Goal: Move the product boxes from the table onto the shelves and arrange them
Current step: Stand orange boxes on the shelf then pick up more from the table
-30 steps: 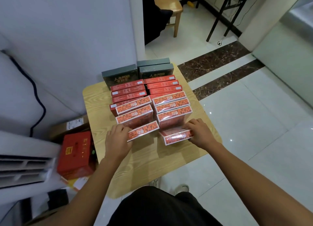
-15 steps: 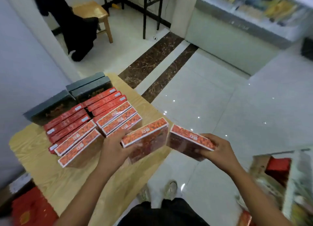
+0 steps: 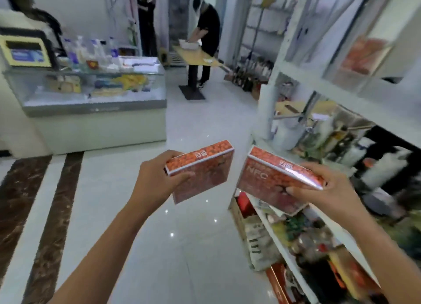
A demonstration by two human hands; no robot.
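I hold two orange-red product boxes in the air above the white floor. My left hand (image 3: 157,180) grips the left box (image 3: 202,174) by its left end. My right hand (image 3: 328,187) grips the right box (image 3: 268,178), marked NFC, by its right end. Both boxes are tilted, and a narrow gap separates them. The white shelves (image 3: 319,92) stand on the right, crowded with blurred goods; the right box hangs just in front of the shelf edge. The table with the other boxes is out of view.
A glass display counter (image 3: 95,103) with bottles and a yellow-framed screen stands at the left. A person in black (image 3: 205,37) bends over a small wooden table (image 3: 198,58) at the back. Open floor lies between counter and shelves.
My view has swung right, away from the table, which has left the frame. Both hands still carry their boxes, now raised in front of the shelves.
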